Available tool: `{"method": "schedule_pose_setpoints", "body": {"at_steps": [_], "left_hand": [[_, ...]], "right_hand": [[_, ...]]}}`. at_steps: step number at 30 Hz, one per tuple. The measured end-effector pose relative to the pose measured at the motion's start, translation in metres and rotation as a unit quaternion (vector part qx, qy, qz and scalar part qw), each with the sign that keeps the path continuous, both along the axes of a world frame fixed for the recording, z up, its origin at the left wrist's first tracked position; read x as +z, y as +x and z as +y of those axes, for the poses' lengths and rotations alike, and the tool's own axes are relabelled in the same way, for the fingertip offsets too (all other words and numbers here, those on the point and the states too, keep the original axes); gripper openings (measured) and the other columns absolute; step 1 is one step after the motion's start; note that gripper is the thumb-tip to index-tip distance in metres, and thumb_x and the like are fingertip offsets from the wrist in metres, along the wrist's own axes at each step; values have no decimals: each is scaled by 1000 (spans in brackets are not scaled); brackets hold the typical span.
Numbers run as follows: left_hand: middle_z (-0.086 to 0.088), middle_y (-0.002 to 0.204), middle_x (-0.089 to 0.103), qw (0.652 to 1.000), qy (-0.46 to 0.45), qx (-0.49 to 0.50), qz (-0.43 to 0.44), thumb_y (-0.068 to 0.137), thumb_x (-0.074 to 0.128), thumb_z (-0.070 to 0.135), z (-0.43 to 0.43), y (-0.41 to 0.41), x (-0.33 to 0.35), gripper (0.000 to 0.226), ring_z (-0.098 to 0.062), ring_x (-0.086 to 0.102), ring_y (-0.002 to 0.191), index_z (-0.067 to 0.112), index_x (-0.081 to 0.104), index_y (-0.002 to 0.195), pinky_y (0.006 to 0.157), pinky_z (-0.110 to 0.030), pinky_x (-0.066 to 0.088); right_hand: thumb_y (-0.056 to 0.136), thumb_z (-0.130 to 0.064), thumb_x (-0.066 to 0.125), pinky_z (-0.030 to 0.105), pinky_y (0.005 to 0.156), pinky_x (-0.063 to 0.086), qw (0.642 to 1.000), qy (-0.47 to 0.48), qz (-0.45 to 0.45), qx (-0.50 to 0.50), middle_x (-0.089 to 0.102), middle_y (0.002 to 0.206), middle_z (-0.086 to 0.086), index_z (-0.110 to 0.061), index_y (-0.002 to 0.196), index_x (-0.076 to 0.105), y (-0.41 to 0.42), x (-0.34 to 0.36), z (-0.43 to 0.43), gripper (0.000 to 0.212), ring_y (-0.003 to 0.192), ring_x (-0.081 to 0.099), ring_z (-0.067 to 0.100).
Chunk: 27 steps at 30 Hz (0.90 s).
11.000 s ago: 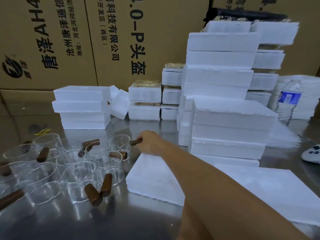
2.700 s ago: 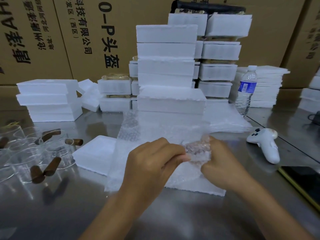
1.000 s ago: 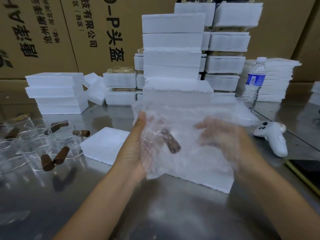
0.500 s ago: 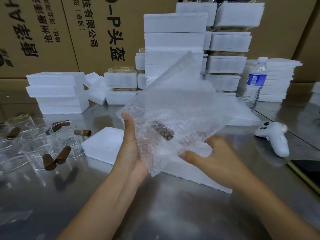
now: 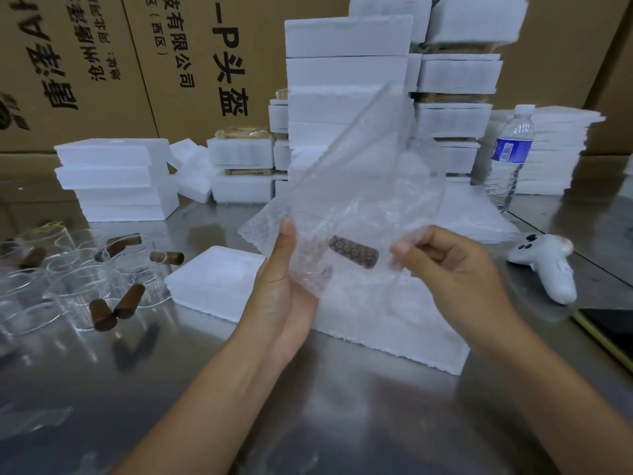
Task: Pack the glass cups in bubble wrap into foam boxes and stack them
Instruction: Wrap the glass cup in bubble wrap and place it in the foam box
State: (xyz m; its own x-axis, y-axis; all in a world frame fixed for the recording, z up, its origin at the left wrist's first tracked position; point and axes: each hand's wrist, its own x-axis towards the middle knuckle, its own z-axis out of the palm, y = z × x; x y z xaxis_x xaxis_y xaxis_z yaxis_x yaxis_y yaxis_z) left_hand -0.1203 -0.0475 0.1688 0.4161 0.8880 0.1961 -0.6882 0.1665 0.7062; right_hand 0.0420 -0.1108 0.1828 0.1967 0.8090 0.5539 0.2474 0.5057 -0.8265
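A glass cup with a brown wooden handle (image 5: 354, 252) lies inside a sheet of clear bubble wrap (image 5: 363, 186), held above the steel table. My left hand (image 5: 284, 286) cradles the wrapped cup from the left, thumb upright against the wrap. My right hand (image 5: 448, 265) pinches the wrap's right edge with curled fingers. One corner of the sheet stands up in front of the foam stack. Several bare glass cups (image 5: 82, 279) with brown handles lie at the left. A flat foam piece (image 5: 212, 279) and a larger foam slab (image 5: 404, 330) lie under my hands.
Tall stacks of white foam boxes (image 5: 346, 73) rise behind, with lower stacks (image 5: 113, 176) at the left. A water bottle (image 5: 510, 156) and thin foam sheets (image 5: 555, 149) stand at the right. A white controller (image 5: 544, 265) and a dark phone (image 5: 613, 330) lie at the right.
The wrapped cup has turned a little and the sheet's free corner has risen higher. My right hand has shifted from under the wrap to pinching its right edge.
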Motion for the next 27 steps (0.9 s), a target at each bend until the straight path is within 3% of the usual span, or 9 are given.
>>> {"method": "schedule_pose_setpoints", "body": {"at_steps": [4,9,12,14,17,21,24,27], "left_hand": [[-10,131,60,999,31,15,21,51,87,46,-3,2,0,97,-27,56,122,16,51,135,109,-44,38],[-1,120,68,987,106,17,121,39,92,48,-6,5,-6,109,-20,64,112,27,45,135,89,-33,54],[4,121,67,968,162,11,191,41,90,54,-8,7,-8,90,-17,61,116,39,55,122,99,-39,46],[5,118,68,956,186,17,228,46,89,51,-10,6,-8,81,-15,63,113,37,57,119,99,-39,45],[8,108,72,933,222,33,281,52,80,49,-11,4,-6,70,-9,67,102,30,59,115,85,-23,51],[19,108,67,902,287,61,316,50,82,52,-16,-2,-3,71,0,65,99,45,52,114,75,-10,49],[23,109,63,866,341,78,357,59,78,56,-21,-2,-1,58,1,63,100,57,48,108,77,-13,51],[16,104,65,840,368,91,387,69,71,55,-23,-1,-2,39,-5,64,98,49,52,103,81,-28,53]], "right_hand": [[87,-20,59,10,70,46,998,11,53,-42,64,62,-11,-21,71,63,2,2,0,17,64,59,0],[94,-21,53,15,61,41,992,8,85,-95,60,60,-14,-19,74,60,3,6,-1,22,60,51,4],[94,-22,52,15,62,43,989,15,103,-105,60,64,-10,-20,72,61,3,8,-3,24,66,51,10],[93,-23,53,21,65,45,988,12,111,-109,61,65,-8,-21,71,62,3,9,-4,24,67,52,14],[92,-26,56,32,68,43,987,5,120,-108,61,65,-3,-22,69,64,3,9,-5,25,67,52,18],[90,-26,58,25,59,47,986,-6,132,-99,64,61,-5,-24,65,67,2,10,-6,27,61,56,15],[88,-22,61,17,58,50,988,-11,124,-87,66,62,-6,-24,66,69,1,11,-8,24,59,59,8],[85,-14,64,20,60,50,992,-8,85,-98,65,62,2,-25,72,68,1,9,-9,18,59,59,12]]}}
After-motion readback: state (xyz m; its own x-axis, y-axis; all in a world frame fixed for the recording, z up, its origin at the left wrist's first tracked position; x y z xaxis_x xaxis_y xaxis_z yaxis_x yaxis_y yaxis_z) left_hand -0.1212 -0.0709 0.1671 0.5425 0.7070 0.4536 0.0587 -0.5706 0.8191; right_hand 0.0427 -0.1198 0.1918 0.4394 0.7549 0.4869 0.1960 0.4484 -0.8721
